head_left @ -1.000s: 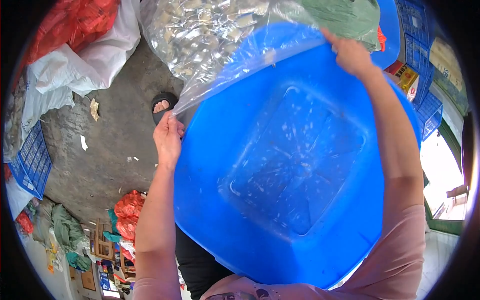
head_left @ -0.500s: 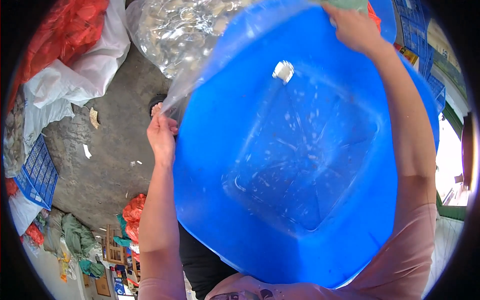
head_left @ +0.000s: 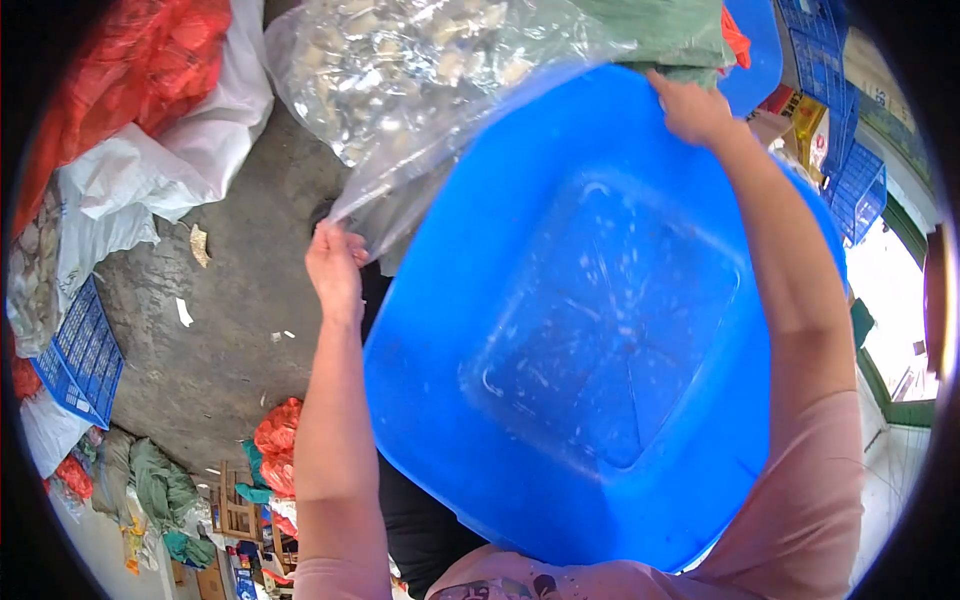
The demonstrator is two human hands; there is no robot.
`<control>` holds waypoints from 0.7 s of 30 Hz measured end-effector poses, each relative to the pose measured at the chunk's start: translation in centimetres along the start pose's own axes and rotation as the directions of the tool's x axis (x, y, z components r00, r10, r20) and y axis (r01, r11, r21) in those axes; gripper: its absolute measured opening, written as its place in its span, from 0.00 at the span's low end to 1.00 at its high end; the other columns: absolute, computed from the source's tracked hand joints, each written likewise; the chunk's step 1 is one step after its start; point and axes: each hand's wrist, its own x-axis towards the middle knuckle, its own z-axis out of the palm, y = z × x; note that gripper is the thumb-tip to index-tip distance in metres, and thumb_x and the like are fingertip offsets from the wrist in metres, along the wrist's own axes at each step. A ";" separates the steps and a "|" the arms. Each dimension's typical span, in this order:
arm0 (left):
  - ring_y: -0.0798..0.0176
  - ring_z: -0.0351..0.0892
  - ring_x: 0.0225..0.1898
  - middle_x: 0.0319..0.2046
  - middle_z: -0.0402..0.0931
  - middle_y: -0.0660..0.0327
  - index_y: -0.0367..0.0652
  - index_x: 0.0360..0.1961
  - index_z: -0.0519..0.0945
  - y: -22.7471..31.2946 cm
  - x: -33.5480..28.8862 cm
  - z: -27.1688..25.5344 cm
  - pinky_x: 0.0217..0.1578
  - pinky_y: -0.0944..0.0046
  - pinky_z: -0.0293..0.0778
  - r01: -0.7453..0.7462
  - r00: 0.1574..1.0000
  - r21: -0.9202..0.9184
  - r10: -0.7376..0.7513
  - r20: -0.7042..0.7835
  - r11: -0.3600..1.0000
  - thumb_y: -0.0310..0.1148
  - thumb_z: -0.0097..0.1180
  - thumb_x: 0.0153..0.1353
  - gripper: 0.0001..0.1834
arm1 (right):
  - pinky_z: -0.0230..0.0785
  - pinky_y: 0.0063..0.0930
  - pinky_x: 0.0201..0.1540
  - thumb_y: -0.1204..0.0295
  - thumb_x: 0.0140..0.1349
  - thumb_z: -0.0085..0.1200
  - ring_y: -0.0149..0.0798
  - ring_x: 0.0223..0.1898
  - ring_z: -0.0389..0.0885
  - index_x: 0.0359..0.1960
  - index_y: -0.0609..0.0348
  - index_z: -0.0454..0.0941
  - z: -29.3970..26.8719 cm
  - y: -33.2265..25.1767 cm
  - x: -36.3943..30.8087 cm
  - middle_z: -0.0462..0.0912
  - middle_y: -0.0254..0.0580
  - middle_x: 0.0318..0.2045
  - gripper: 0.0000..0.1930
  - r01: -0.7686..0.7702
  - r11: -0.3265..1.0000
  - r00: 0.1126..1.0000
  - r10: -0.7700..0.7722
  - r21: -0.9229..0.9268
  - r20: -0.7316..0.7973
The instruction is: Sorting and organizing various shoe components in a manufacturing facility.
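Observation:
My left hand [head_left: 334, 262] pinches the edge of a clear plastic bag [head_left: 400, 185], pulling it taut beside the tub's left side. Pale, roundish pieces fill the far part of that bag; their kind I cannot make out. A large blue plastic tub [head_left: 430, 400] is tilted in front of my body, its inside facing me with whitish marks on the bottom. With its fingers bent over the far rim, my right hand [head_left: 695, 108] grips the tub. Green sacking [head_left: 660, 35] lies just beyond that hand.
Red bags [head_left: 150, 70] and white sacks [head_left: 170, 165] are piled at the far left above a blue crate [head_left: 82, 355]. Scraps dot the concrete floor [head_left: 230, 350]. Blue crates [head_left: 855, 190] stand at the right, near a yellow-and-red box [head_left: 808, 130].
The tub's far rim has come nearer and lower, uncovering more of the clear bag and green sacking. A white piece inside the tub is no longer seen. My left hand shifted slightly right.

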 end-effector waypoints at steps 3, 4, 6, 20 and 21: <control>0.75 0.65 0.18 0.18 0.69 0.66 0.39 0.39 0.75 0.4 -0.5 0.9 0.19 0.74 0.62 -0.026 0.998 0.058 0.023 0.052 0.998 0.37 0.38 0.67 0.15 | 0.66 0.48 0.48 0.69 0.58 0.39 0.55 0.45 0.75 0.59 0.42 0.60 0.0 3.4 -1.2 0.77 0.53 0.42 0.24 0.022 0.998 0.994 -0.014 0.064 -0.112; 0.76 0.64 0.18 0.18 0.69 0.66 0.39 0.40 0.75 0.7 -1.0 1.0 0.18 0.75 0.61 -0.024 0.998 0.060 0.020 0.057 0.998 0.37 0.38 0.67 0.15 | 0.68 0.47 0.44 0.70 0.59 0.39 0.55 0.44 0.76 0.60 0.41 0.59 -2.2 3.7 -0.7 0.77 0.53 0.42 0.24 0.048 0.998 0.997 -0.050 -0.036 -0.056; 0.77 0.63 0.17 0.18 0.68 0.67 0.40 0.42 0.75 1.7 -0.6 0.3 0.18 0.75 0.61 -0.041 0.999 0.038 0.040 0.030 0.998 0.37 0.38 0.67 0.16 | 0.68 0.47 0.43 0.70 0.60 0.39 0.55 0.43 0.76 0.60 0.40 0.58 -4.4 3.4 0.5 0.77 0.53 0.42 0.25 0.067 0.998 0.988 -0.067 -0.004 -0.138; 0.77 0.60 0.17 0.19 0.67 0.67 0.43 0.45 0.75 4.3 -0.8 2.2 0.16 0.75 0.58 0.113 0.992 0.037 -0.111 -0.053 0.993 0.39 0.37 0.68 0.16 | 0.69 0.46 0.40 0.56 0.62 0.43 0.54 0.36 0.78 0.51 0.37 0.71 7.3 20.5 -8.3 0.79 0.57 0.31 0.16 -0.324 0.936 0.754 0.344 0.137 -0.560; 0.77 0.60 0.17 0.19 0.67 0.67 0.43 0.45 0.75 4.5 -1.1 2.7 0.16 0.75 0.58 0.101 0.993 0.053 -0.098 -0.063 0.994 0.39 0.37 0.68 0.16 | 0.70 0.46 0.40 0.55 0.62 0.42 0.53 0.36 0.79 0.51 0.37 0.71 7.7 21.6 -8.6 0.80 0.55 0.30 0.17 -0.367 0.921 0.709 0.366 0.127 -0.603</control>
